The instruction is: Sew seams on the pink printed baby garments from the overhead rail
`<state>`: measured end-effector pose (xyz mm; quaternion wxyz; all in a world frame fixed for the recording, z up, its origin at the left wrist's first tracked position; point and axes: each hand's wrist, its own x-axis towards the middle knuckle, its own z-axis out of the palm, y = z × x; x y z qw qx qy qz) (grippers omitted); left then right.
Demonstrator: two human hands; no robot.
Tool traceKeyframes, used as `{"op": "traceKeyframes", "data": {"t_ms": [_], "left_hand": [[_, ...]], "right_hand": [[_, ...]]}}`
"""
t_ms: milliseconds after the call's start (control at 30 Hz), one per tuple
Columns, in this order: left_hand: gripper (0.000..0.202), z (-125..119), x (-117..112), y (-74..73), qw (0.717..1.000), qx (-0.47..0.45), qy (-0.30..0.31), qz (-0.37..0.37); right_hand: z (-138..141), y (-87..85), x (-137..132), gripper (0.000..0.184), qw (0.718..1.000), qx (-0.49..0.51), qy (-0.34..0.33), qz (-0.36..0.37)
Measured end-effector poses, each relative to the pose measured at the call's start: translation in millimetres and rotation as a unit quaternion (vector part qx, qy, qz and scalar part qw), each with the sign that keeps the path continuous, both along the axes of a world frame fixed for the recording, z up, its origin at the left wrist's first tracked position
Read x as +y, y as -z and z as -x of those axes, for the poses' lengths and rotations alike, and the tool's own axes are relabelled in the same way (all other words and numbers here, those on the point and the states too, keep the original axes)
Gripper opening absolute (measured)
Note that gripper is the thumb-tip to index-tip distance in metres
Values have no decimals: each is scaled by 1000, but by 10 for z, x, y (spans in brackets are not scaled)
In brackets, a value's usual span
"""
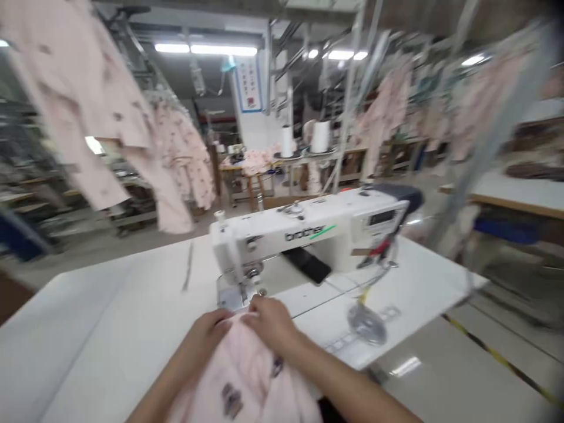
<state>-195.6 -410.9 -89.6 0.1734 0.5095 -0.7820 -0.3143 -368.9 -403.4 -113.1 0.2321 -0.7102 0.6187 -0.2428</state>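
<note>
A pale pink printed garment point(240, 376) hangs from both my hands at the front edge of the sewing machine's table. My left hand point(211, 328) grips its upper edge on the left, fingers closed on the cloth. On the other side of that edge, my right hand point(271, 322) pinches the fabric between thumb and fingers. Just beyond my fingertips is the needle area of a white sewing machine point(304, 226). The picture is blurred, so I cannot tell whether the cloth lies under the presser foot.
A dark phone point(307, 265) lies under the machine's arm. Red-handled scissors point(378, 248) and a round grey dish point(367, 323) are on the right of the white table point(127, 305). Thread cones point(320, 137) stand behind; pink garments point(88, 106) hang at left.
</note>
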Motion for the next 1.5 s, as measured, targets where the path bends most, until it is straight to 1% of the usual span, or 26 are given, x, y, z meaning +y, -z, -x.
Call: {"op": "traceKeyframes", "data": {"t_ms": [67,167,267,367,533,667,800,967,1133,1300,1500], "left_hand": [[25,3,-64,51,998,-43,-45,29],[19,57,-174,132,993,-73,-85,40],[17,112,-256,171,992,-67,-103,24],[17,182,-338,180,991,-66,-118,20],[17,299,-456,168,986,-74,-145,12],[16,305,-498,151,988,-75,-135,11],[15,268,-525,164,991,-67,-118,4],[15,258,-541,182,991,-65,-114,13],[14,257,-549,188,993,-59,-102,28],[11,252,-558,226,993,-54,-103,35],[16,267,-567,277,992,-55,-103,52]], "right_hand": [[4,64,-100,15,1000,7,-17,-6],[9,83,-220,11,999,25,-28,-13],[19,60,-309,10,998,46,-18,-30],[40,56,-390,12,997,68,7,-44],[74,118,-472,15,995,89,41,-30],[88,149,-482,17,994,96,44,-13],[96,139,-482,14,994,101,33,5],[84,113,-482,9,993,109,34,30],[75,110,-478,14,991,119,36,49],[73,154,-488,17,988,134,37,65],[63,240,-531,14,986,139,55,67]]}}
